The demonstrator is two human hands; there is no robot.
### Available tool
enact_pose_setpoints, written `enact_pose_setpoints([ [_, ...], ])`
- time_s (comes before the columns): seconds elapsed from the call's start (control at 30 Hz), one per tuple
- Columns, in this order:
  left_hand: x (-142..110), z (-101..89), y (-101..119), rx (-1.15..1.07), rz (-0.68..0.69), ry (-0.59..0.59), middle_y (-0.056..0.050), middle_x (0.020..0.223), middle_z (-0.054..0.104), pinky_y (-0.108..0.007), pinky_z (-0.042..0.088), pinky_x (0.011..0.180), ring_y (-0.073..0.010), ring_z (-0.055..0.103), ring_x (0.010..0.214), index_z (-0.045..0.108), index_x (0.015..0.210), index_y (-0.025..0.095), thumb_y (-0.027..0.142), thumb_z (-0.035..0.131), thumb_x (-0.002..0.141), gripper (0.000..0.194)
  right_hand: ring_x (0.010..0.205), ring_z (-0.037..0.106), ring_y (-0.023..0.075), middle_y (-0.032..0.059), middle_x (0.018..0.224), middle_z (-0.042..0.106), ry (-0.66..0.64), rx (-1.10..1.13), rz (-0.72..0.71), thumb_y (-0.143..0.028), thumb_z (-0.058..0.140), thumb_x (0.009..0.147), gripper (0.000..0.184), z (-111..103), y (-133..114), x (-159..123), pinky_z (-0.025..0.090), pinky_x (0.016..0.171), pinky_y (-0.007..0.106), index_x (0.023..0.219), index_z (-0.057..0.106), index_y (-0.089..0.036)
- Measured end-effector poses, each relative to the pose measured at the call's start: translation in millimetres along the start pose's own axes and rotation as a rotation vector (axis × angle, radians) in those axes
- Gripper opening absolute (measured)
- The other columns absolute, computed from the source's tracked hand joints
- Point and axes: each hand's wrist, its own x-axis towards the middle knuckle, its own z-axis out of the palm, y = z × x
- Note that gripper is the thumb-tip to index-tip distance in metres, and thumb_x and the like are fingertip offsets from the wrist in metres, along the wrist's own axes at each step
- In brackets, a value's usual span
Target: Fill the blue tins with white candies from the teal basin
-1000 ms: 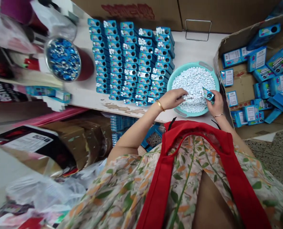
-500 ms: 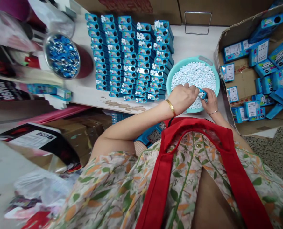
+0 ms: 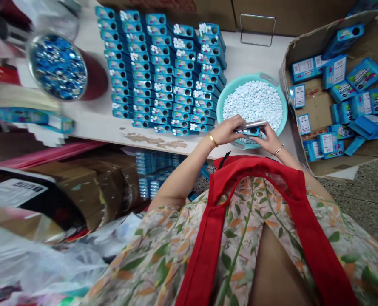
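My left hand point(image 3: 229, 130), with a gold bangle at the wrist, is closed on the left end of a small blue candy box point(image 3: 251, 131). At the other end my right hand point(image 3: 269, 139) has its fingers closed round the same box. A shiny grey strip runs along the box's far edge; I cannot tell whether it belongs to the box. Both hands are over the near rim of a turquoise basin point(image 3: 221, 111), which holds many small white candy pieces point(image 3: 252, 102).
Rows of upright blue boxes point(image 3: 163, 76), some topped with white pieces, stand left of the basin. A cardboard carton point(image 3: 316, 106) of blue boxes is at the right. A round container point(image 3: 95, 76) of blue-silver wrapped pieces stands far left. A wire handle point(image 3: 257, 29) lies behind.
My left hand has drawn back leftward from over the box to its left end. The box now lies level between both hands. The whole view has shifted slightly.
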Motion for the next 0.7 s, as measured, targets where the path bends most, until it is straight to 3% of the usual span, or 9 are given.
enact_pose_setpoints([
  [0.1, -45, -16.5, 3, -0.008, -0.102, 0.105, -0.011, 0.111, 0.070, -0.039, 0.054, 0.091, -0.0263, 0.063, 0.100, 0.070, 0.122, 0.019, 0.047, 0.072, 0.099, 0.037, 0.127, 0.070, 0.0319, 0.0131, 0.134, 0.070, 0.190, -0.187, -0.009, -0.076, 0.067, 0.096, 0.065, -60, 21, 5, 0.063, 0.112, 0.058, 0.137, 0.064, -0.025],
  [0.2, -105, -34.7, -2, 0.023, -0.280, 0.187, -0.010, 0.110, 0.070, -0.040, 0.053, 0.093, -0.0272, 0.062, 0.103, 0.070, 0.122, 0.022, 0.054, 0.073, 0.098, 0.040, 0.115, 0.073, 0.0302, 0.0141, 0.128, 0.070, 0.501, -0.332, 0.171, -0.068, 0.061, 0.101, 0.054, -136, 68, 16, 0.067, 0.102, 0.059, 0.131, 0.065, -0.023],
  [0.23, -123, -37.3, -8, 0.033, -0.350, 0.200, -0.009, 0.109, 0.069, -0.039, 0.053, 0.094, -0.0270, 0.062, 0.102, 0.069, 0.121, 0.022, 0.055, 0.073, 0.097, 0.041, 0.113, 0.074, 0.0315, 0.0147, 0.125, 0.070, 0.537, -0.395, 0.271, -0.064, 0.065, 0.099, 0.051, -156, 84, 20, 0.067, 0.099, 0.060, 0.127, 0.066, -0.021],
  [0.3, -153, -35.5, -24, 0.047, -0.471, 0.201, -0.008, 0.105, 0.067, -0.038, 0.053, 0.091, -0.0260, 0.060, 0.098, 0.069, 0.118, 0.022, 0.054, 0.072, 0.095, 0.040, 0.113, 0.074, 0.0345, 0.0177, 0.120, 0.073, 0.474, -0.499, 0.472, -0.053, 0.074, 0.094, 0.048, -181, 112, 32, 0.064, 0.104, 0.063, 0.123, 0.068, -0.015],
  [0.4, -170, -19.3, -57, 0.054, -0.578, 0.172, -0.007, 0.102, 0.065, -0.037, 0.053, 0.090, -0.0251, 0.059, 0.094, 0.067, 0.115, 0.022, 0.047, 0.071, 0.090, 0.035, 0.123, 0.073, 0.0379, 0.0260, 0.130, 0.075, 0.282, -0.566, 0.652, -0.046, 0.081, 0.090, 0.060, -181, 134, 61, 0.059, 0.114, 0.063, 0.133, 0.066, -0.007],
  [0.53, -155, 3.9, -91, 0.054, -0.670, 0.142, -0.009, 0.110, 0.067, -0.040, 0.054, 0.097, -0.0273, 0.063, 0.101, 0.065, 0.117, 0.020, 0.039, 0.068, 0.088, 0.035, 0.144, 0.062, 0.0438, 0.0349, 0.154, 0.062, 0.162, -0.630, 0.671, -0.053, 0.086, 0.083, 0.091, -147, 136, 110, 0.051, 0.121, 0.068, 0.154, 0.054, -0.005],
  [0.63, -144, 13.1, -99, 0.065, -0.725, 0.146, -0.017, 0.129, 0.065, -0.044, 0.053, 0.110, -0.0317, 0.064, 0.120, 0.062, 0.128, 0.016, 0.034, 0.061, 0.092, 0.040, 0.143, 0.064, 0.0472, 0.0358, 0.153, 0.062, 0.107, -0.705, 0.733, -0.057, 0.083, 0.083, 0.097, -131, 131, 130, 0.049, 0.120, 0.074, 0.159, 0.051, -0.006],
  [0.7, -146, 18.2, -95, 0.075, -0.760, 0.177, -0.023, 0.145, 0.058, -0.048, 0.050, 0.118, -0.0359, 0.060, 0.138, 0.056, 0.141, 0.013, 0.035, 0.062, 0.094, 0.052, 0.136, 0.069, 0.0472, 0.0350, 0.146, 0.067, 0.084, -0.740, 0.671, -0.056, 0.081, 0.083, 0.096, -130, 129, 130, 0.052, 0.117, 0.074, 0.158, 0.051, -0.005],
])
